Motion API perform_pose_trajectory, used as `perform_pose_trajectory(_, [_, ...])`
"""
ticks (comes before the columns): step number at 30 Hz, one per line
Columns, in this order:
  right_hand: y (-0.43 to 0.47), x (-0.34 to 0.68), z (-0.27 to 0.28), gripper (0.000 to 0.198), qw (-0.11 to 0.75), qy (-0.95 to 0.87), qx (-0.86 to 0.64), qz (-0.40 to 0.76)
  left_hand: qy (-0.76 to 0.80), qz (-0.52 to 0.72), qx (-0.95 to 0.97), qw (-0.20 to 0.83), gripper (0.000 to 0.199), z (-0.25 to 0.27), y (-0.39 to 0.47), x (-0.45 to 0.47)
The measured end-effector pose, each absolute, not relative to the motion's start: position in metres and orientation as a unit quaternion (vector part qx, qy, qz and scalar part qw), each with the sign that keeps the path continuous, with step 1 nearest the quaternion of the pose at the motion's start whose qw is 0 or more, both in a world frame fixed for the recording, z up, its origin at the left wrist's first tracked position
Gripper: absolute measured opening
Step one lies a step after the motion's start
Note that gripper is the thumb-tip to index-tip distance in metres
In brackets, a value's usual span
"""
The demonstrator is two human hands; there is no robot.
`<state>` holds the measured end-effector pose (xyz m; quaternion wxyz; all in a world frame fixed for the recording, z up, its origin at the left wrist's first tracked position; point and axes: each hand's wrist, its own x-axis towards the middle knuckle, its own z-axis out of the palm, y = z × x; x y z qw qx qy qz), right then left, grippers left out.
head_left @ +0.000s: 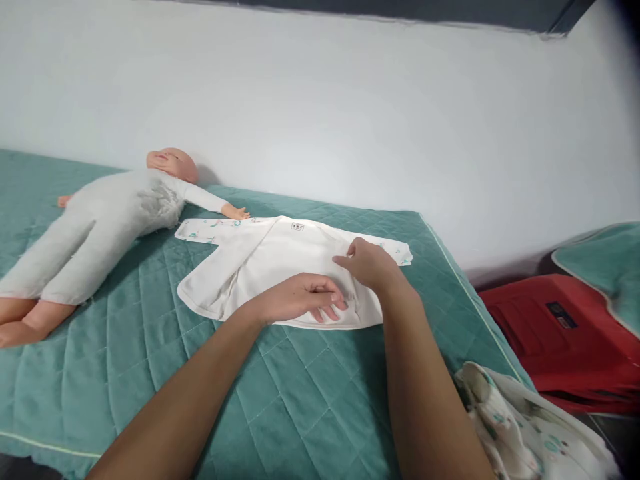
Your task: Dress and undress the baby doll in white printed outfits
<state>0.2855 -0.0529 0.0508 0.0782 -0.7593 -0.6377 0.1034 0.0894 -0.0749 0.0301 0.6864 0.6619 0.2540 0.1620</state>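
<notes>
Shirt [290, 257] on green quilt [295, 400], white wall [320, 100]

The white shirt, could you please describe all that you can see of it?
The shirt lies spread on the green quilt, its front apparently open, one panel turned out toward the doll. It looks like soft white cloth, with teal-patterned sleeves outstretched and a small printed mark at the neck. The left hand and right hand are over it; contact is unclear.

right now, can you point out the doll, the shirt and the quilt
Shirt [287, 255]: head view, middle of its white body.
Doll [116, 205]: head view, its torso.
Quilt [300, 390]: head view, bare stretch between the forearms [210, 383].
</notes>
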Motion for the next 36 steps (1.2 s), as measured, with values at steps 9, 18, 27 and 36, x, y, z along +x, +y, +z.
perform_pose_trajectory(9, [-0.054,0.283,0.052,0.02,0.121,-0.621,-0.772,0.061,0.262,0.159,0.689,0.657,0.025,0.033,-0.077,0.089])
perform_pose_trajectory(18, [-0.052,0.247,0.045,0.031,0.217,-0.677,-0.701,0.056,0.544,0.281,0.778,0.139,0.033,-0.003,-0.039,0.075])
perform_pose_trajectory(27, [-0.04,0.225,-0.002,0.051,0.15,-0.737,-0.653,0.087,0.626,0.181,0.758,0.029,0.046,-0.006,-0.013,0.054])
perform_pose_trajectory(36, [-0.033,0.232,-0.005,0.066,0.261,-0.637,-0.722,0.065,0.656,0.203,0.727,0.009,0.067,0.003,-0.012,0.058])
